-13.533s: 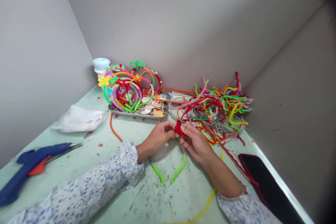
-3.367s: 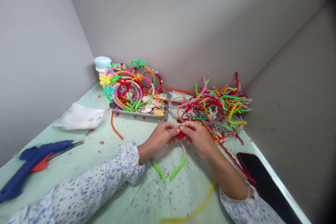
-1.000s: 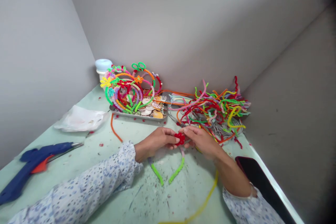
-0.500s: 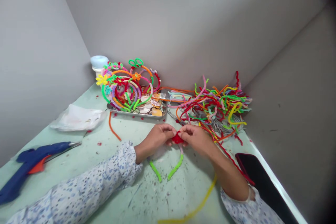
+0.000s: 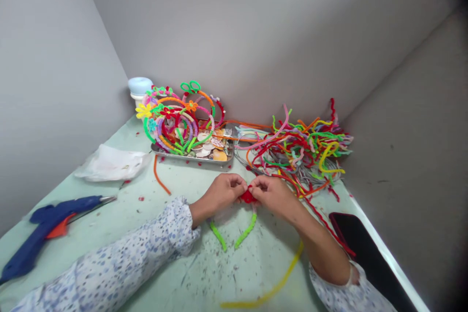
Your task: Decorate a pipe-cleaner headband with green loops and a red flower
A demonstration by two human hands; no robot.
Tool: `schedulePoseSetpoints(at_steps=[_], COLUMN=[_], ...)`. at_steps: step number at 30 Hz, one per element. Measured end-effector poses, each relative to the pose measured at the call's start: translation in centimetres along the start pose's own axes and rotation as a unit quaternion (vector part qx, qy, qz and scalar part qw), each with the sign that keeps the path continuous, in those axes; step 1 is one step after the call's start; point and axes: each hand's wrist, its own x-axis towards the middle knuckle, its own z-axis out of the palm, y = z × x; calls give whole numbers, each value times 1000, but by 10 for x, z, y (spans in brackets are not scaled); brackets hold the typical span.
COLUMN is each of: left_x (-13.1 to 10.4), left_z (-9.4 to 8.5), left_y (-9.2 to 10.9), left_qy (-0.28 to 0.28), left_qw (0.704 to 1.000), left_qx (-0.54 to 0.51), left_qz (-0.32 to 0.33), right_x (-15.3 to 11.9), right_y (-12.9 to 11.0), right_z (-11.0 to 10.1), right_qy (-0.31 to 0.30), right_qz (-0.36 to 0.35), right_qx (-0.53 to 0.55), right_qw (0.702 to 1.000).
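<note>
Near the middle of the table, my left hand (image 5: 225,192) and my right hand (image 5: 272,194) meet over a small red fuzzy piece (image 5: 248,196). The fingertips of both pinch it from either side. Below them a pipe-cleaner headband (image 5: 247,232) shows two light green ends pointing toward me; its upper part is mostly hidden by the hands and the red piece. A yellow pipe cleaner (image 5: 276,288) curves across the table below my right wrist.
A blue glue gun (image 5: 47,226) and a plastic bag (image 5: 113,163) lie left. Behind stand a metal tray (image 5: 190,158) with colourful headbands (image 5: 171,119) and a lidded container (image 5: 140,87). Tangled pipe cleaners (image 5: 300,146) lie back right, a black phone (image 5: 365,253) right.
Both hands stay pinched on the red piece, with only slight finger movement. The whole view has shifted a little, so the table things appear slightly further right.
</note>
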Motion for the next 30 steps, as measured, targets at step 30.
schedulePoseSetpoints(at_steps=[30], left_x=[-1], left_z=[-3], left_y=[-5], left_qy=[113], left_qw=[992], left_qx=[-2], left_qz=[48], right_x=[-1], right_y=[-1], right_z=[36], right_qy=[57], right_qz=[49], right_qx=[272], right_qw=[959])
